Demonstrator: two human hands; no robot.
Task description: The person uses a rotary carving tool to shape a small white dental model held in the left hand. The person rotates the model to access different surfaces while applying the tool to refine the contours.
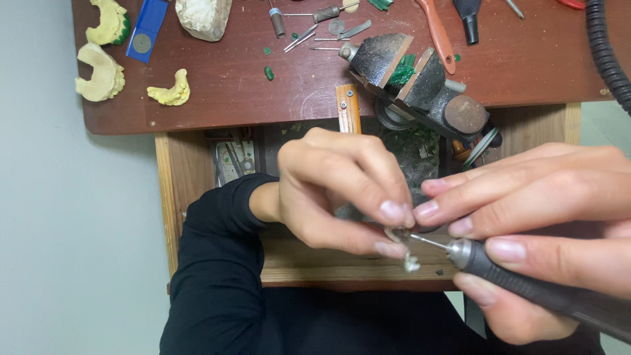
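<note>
The rotary tool (526,283) lies with its long axis running from lower right to upper left, its thin metal bit pointing up and left at a small pale metal piece (401,240). The dark grip sits in the right hand (539,223), fingers wrapped narrowly around it like a pen, thumb underneath. The bit tip touches the small piece, which is pinched between thumb and fingertips of the left hand (335,190), just left of the right hand; the two hands' fingertips meet above it. The piece's exact shape is too small to tell. A black sleeve (217,263) covers the left forearm.

Beyond the hands is an open wooden drawer (171,197) with green shavings inside. Above it, on the brown table (230,79), one dark vise (420,79) clamps a green block. To the far left lie three yellow dental casts (169,91), beside one blue case (147,29) and one white plaster lump (204,16). Several small burs (309,36) lie scattered near the vise.
</note>
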